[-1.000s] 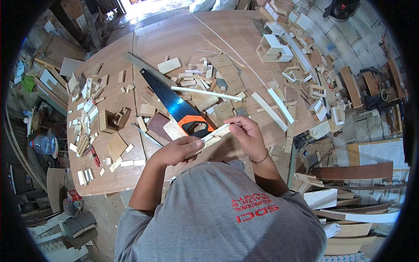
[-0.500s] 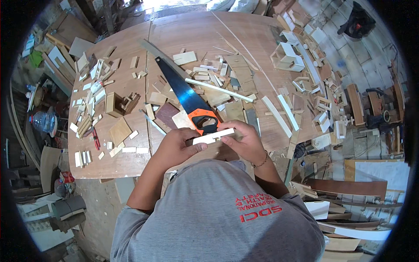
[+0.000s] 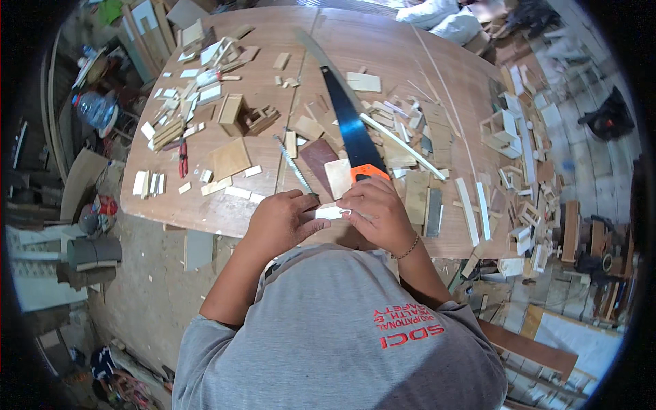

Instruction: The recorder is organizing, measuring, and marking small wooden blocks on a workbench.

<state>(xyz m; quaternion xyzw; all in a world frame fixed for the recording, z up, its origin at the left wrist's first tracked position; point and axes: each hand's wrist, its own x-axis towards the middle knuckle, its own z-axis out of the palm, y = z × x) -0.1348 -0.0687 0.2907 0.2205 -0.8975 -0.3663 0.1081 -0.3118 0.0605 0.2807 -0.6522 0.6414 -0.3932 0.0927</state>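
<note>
- The left hand (image 3: 277,220) is clamping the left end of the white block (image 3: 326,213), its thumb lying along the near side.
- The right hand (image 3: 381,216) is closing its thumb and fingers on the block's right end.
- The block is sitting between both hands, in front of the shirt (image 3: 342,328) and by the table's near edge.
- The saw (image 3: 354,130) is lying on the table (image 3: 389,41), its dark blade pointing away from the person; the right hand is partly hiding its orange handle, and I cannot tell whether the two are touching.
- A thin strip (image 3: 294,165) is lying beyond the left hand, its near end reaching close to the fingers.
- A maroon board (image 3: 319,161) and a pale board (image 3: 337,179) are resting between that strip and the saw.
- A long white stick (image 3: 403,145) is slanting across scraps right of the blade.
- Red pliers (image 3: 183,158) are lying among offcuts at left, near a square board (image 3: 230,159).
- A small open box (image 3: 233,115) is standing farther back.
- A bracelet (image 3: 406,247) is circling the right wrist.
</note>
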